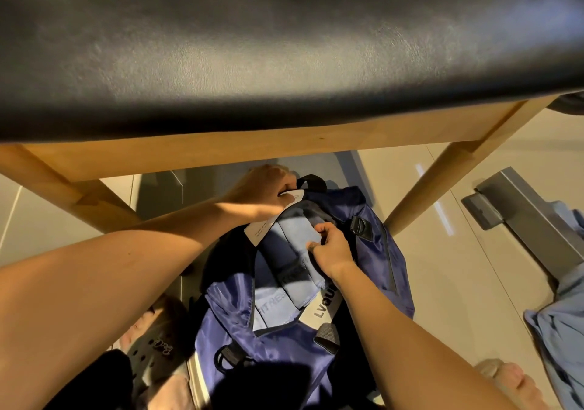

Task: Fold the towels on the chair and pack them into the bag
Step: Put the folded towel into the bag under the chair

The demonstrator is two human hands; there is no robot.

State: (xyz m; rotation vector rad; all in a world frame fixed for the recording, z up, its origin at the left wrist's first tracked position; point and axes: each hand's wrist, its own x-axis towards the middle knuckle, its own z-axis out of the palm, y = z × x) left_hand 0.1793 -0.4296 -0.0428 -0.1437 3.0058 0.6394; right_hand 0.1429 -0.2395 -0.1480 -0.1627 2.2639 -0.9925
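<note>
Left hand [265, 185] grips the bag [284, 346] (beneath the chair [284, 62]); right hand [331, 248] fingers [322, 229] pinch the towel [294, 245].

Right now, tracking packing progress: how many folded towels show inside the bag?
2: upper towel held by the right hand, FITNESS towel nearer the person. Others may be hidden beneath.

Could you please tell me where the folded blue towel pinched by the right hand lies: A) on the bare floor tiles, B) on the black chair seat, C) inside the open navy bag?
C: the right hand pinches the folded towel within the opening of the navy bag, whose rim the left hand grips.
</note>
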